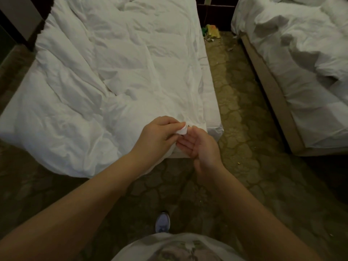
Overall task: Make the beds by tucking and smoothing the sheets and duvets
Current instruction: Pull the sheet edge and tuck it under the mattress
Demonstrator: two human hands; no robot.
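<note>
The left hand [160, 133] is closed in a pinch on a small bunched corner of the white duvet [105, 76], with the fold of cloth showing between thumb and fingertips at the near right corner of the bed [212, 102]. The right hand [199, 146] is open, palm turned up and toward the left hand, fingers loosely extended just beneath the pinched corner; whether its fingertips touch the cloth cannot be determined. The duvet lies wrinkled across the whole near bed and hangs over the foot end toward the patterned carpet [241, 113]. A second bed [278, 102], with a rumpled white duvet, stands well apart at the right and is cut off by the frame edge. Small bright litter [212, 32] lies on the carpet between the two beds near the far wall; its nature is hard to make out. One shoe [162, 222] is visible below the arms, and the lower frame is occupied by the person's pale shirt [178, 249].
</note>
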